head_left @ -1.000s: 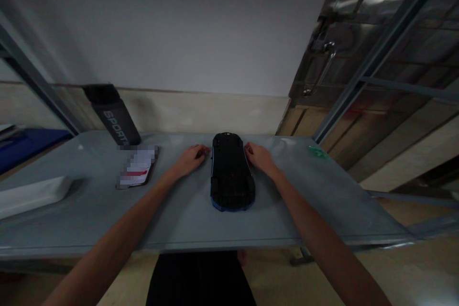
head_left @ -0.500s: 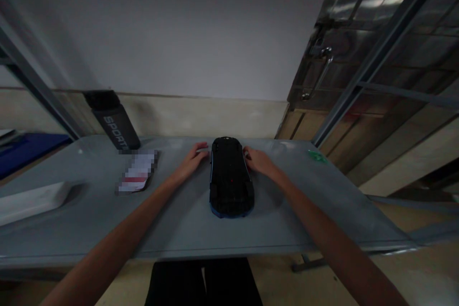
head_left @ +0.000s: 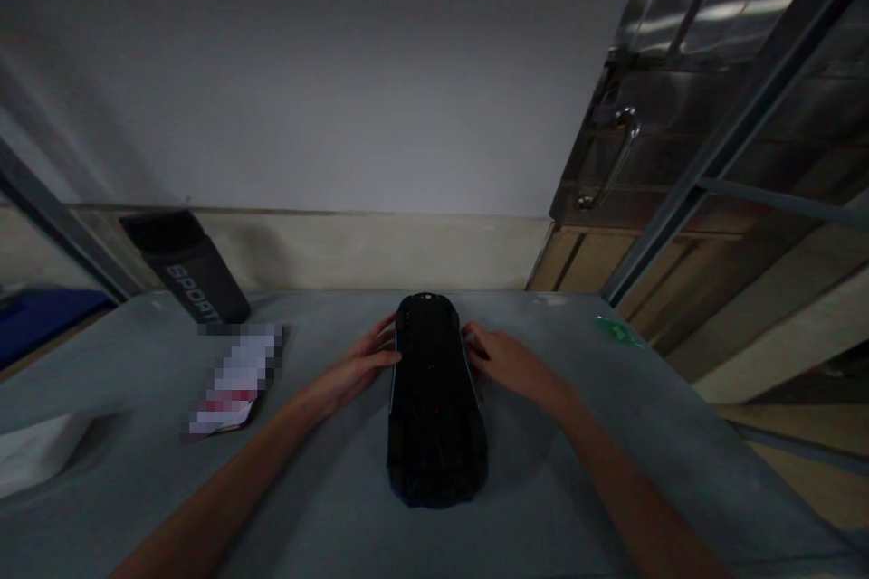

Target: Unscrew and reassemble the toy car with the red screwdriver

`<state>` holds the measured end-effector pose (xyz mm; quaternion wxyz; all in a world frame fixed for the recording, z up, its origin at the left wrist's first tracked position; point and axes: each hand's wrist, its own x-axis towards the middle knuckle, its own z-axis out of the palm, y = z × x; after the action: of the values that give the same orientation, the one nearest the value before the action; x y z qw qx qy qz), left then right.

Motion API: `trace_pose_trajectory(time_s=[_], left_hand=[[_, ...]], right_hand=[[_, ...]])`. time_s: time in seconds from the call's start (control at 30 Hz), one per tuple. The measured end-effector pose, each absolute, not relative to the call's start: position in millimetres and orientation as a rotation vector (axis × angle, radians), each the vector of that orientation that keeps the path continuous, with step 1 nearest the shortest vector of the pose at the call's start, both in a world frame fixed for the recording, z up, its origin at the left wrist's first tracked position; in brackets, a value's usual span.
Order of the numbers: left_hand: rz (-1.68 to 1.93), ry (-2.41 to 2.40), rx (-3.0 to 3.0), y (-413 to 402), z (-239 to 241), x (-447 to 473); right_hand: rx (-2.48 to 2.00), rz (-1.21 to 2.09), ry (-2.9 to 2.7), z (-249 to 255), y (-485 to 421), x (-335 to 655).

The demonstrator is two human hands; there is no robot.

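A black toy car (head_left: 434, 416) lies on the grey table (head_left: 611, 434), its length running away from me and its dark underside facing up. My left hand (head_left: 357, 366) rests on the table at the car's left side, fingers stretched and apart, tips touching the car near its far end. My right hand (head_left: 506, 362) lies at the car's right side, fingers slightly bent, tips against its edge. Neither hand wraps around the car.
A dark bottle marked SPORT (head_left: 186, 267) stands at the back left. A small white and red packet (head_left: 234, 380) lies left of my left hand. A white box (head_left: 33, 461) sits at the far left. A small green item (head_left: 616, 330) lies at the back right, near metal framing (head_left: 712, 154).
The view has dropped closer to the table. My fingers have uncurled and now reach the car's sides; the car keeps its place on the table.
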<state>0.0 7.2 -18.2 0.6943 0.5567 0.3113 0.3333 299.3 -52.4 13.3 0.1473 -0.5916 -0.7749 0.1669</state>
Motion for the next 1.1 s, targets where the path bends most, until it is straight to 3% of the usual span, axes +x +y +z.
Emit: trace_pose_trajectory(time_s=[0.67,1.1], left_hand=[[0.718,0.671,1.269,5,-17,-4],[0.704,0.680,1.276,3,-14,-4]], right_hand=[[-1.679,0.409,-2.119,20,-56,301],[-1.123,0.164,-1.604,45,-69,282]])
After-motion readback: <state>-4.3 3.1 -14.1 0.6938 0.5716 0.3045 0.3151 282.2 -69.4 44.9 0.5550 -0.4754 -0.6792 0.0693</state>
